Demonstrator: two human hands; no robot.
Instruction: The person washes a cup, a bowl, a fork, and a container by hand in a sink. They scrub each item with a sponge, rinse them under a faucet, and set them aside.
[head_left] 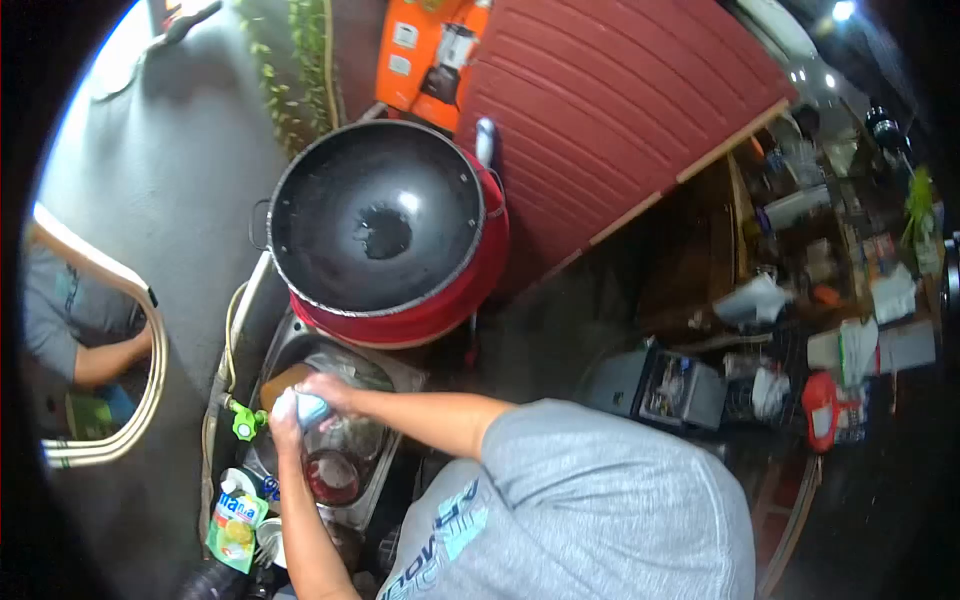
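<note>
My left hand (286, 412) and my right hand (328, 390) meet over the sink (375, 490), both closed around a small light blue thing (312, 407). Its kind is hard to make out, and the fingers cover part of it. White foam seems to coat the left hand. Below the hands, a red-tinted round dish (332, 476) and clear glassy or plastic ware (365, 425) lie in the basin. Just left of my left hand is a green tap handle (244, 422). A brown item (285, 386) shows behind the hands.
A large black wok (340, 235) rests on a red tub (400, 328) beyond the sink. At the sink's near left stand a green-and-white soap pouch (234, 530) and cups. A mirror (105, 400) hangs left; a red panel (610, 100) rises behind. Cluttered shelves (740, 200) are right.
</note>
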